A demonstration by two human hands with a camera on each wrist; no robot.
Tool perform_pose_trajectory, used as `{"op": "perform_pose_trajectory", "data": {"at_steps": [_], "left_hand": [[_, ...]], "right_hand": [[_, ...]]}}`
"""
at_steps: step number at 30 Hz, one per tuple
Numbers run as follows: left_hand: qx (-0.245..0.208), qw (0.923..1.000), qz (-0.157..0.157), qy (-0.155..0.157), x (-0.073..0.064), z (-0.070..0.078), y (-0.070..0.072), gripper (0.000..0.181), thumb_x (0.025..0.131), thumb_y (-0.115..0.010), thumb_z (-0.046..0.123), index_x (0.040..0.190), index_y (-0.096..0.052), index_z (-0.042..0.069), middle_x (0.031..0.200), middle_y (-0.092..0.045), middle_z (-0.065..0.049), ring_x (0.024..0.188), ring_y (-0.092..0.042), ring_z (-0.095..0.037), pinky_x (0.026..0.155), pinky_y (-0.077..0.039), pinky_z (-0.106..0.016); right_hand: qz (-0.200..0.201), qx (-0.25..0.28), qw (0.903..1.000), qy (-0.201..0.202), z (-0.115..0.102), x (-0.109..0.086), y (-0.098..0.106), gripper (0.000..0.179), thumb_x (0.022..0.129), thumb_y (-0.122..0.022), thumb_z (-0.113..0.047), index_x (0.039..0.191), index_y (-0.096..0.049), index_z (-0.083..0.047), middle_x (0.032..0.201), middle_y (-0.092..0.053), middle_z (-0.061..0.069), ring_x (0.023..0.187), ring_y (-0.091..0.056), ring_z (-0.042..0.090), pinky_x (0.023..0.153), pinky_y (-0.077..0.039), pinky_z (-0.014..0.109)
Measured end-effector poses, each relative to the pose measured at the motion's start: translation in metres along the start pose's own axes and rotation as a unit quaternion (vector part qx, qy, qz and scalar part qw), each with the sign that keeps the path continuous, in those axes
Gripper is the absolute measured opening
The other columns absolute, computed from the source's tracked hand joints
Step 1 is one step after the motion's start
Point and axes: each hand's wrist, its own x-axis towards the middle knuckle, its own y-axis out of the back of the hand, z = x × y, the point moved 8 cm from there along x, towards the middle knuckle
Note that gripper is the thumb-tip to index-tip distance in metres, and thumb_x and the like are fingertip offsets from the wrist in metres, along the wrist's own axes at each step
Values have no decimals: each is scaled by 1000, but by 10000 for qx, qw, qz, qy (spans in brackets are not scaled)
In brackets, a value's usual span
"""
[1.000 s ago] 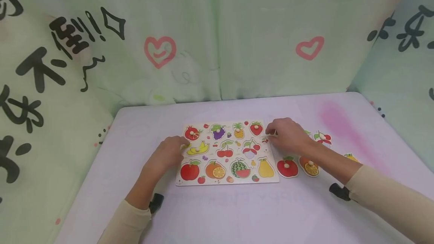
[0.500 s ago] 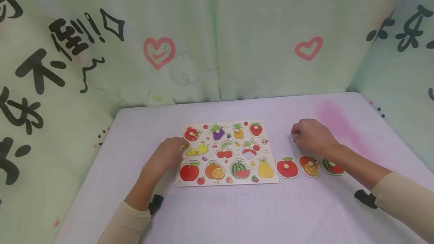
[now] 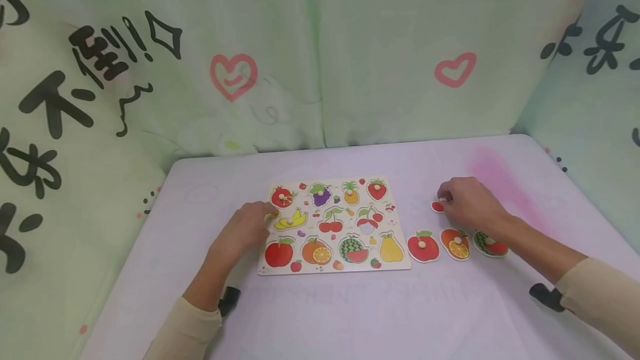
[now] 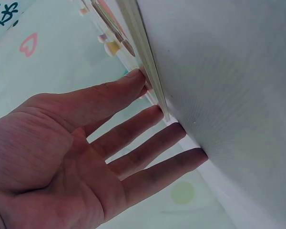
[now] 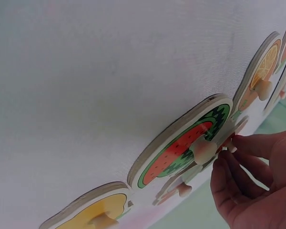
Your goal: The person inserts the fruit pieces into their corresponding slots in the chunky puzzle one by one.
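Observation:
My left hand [image 3: 245, 229] steadies the left side of a fruit puzzle board [image 3: 310, 231]. In the left wrist view its thumb touches the board's edge, and the other fingers [image 4: 164, 168] reach out straight to the tabletop. To the right of the board, my right hand [image 3: 470, 204] pinches the knob of a puzzle piece with red fruit [image 3: 437, 206], most of which the hand hides. The right wrist view has thumb and fingertips at that knob, just behind the watermelon piece [image 5: 181, 148] and its wooden knob.
In front of my right hand lie an apple piece [image 3: 423, 248], an orange piece [image 3: 455, 245] and the watermelon piece, partly under my forearm. A yellow piece [image 5: 97, 212] shows in the right wrist view. Green cloth [image 3: 380, 43] hangs behind the white-covered table [image 3: 320, 315].
My right hand has moved from the board's right edge out to the right and now pinches the red-fruit piece by its knob. My left hand has stayed at the board.

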Motion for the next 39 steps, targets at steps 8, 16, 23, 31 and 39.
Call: {"op": "perform_pose_trajectory", "data": {"at_steps": [8, 16, 23, 31, 39], "left_hand": [[-99, 9999, 11, -20, 0, 0, -1, 59, 89, -81, 7, 144, -61, 9, 148, -59, -16, 143, -49, -36, 107, -54, -50], [-58, 10000, 20, -38, -1, 0, 0, 59, 88, -81, 8, 144, -61, 10, 147, -58, -16, 142, -50, -36, 108, -54, -50], [58, 10000, 1, -76, 1, -1, 0, 59, 88, -81, 7, 144, -62, 10, 147, -59, -15, 141, -51, -35, 106, -56, -49], [37, 10000, -20, -5, 3, -1, -1, 58, 88, -81, 8, 143, -63, 12, 145, -60, -15, 140, -52, -34, 104, -57, -47], [-26, 10000, -19, 59, 4, -2, -1, 59, 88, -82, 8, 143, -62, 13, 146, -60, -14, 141, -51, -34, 105, -56, -47]], "right_hand": [[61, 20, 10000, 31, -6, 0, 1, 25, 89, -73, -8, 111, -75, 4, 104, -75, 20, 92, -66, 33, 86, -60, 54], [85, 117, 9997, 183, -30, 5, 1, 26, 89, -75, -10, 111, -76, 3, 103, -76, 18, 92, -67, 32, 85, -61, 50], [14, 212, 9996, 185, -56, 10, -3, 27, 90, -77, -15, 113, -76, 0, 106, -75, 16, 97, -67, 32, 87, -61, 50], [-57, 294, 9984, 490, -91, 14, -12, 25, 90, -79, -16, 112, -78, -3, 99, -75, 9, 91, -65, 24, 84, -61, 44], [-269, 335, 9960, 786, -131, 23, -28, 19, 92, -76, -14, 109, -80, -6, 98, -75, 4, 89, -64, 21, 80, -59, 37]]}}
